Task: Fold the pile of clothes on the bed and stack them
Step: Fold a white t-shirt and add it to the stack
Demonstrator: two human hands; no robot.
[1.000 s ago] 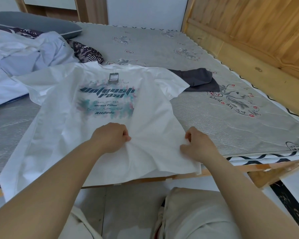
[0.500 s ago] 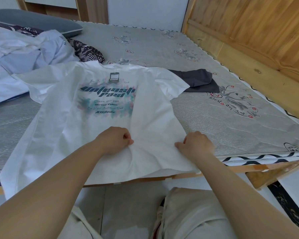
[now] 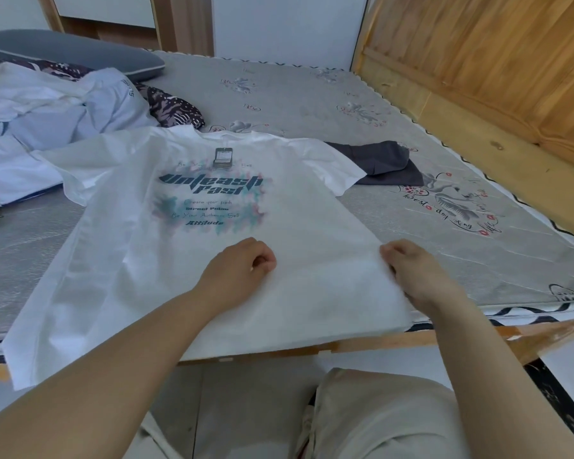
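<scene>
White T-shirt (image 3: 186,260) overhangs bed edge (image 3: 362,342) — both hands grip it

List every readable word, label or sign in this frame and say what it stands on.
"Unleash Fast": large print on the white T-shirt.
"Attitude": bottom line of that print.
The print's thin script lines: too blurred to quote surely.
Hang tag at the collar: unreadable.
Script beside the mattress bird motif: not legible.
</scene>
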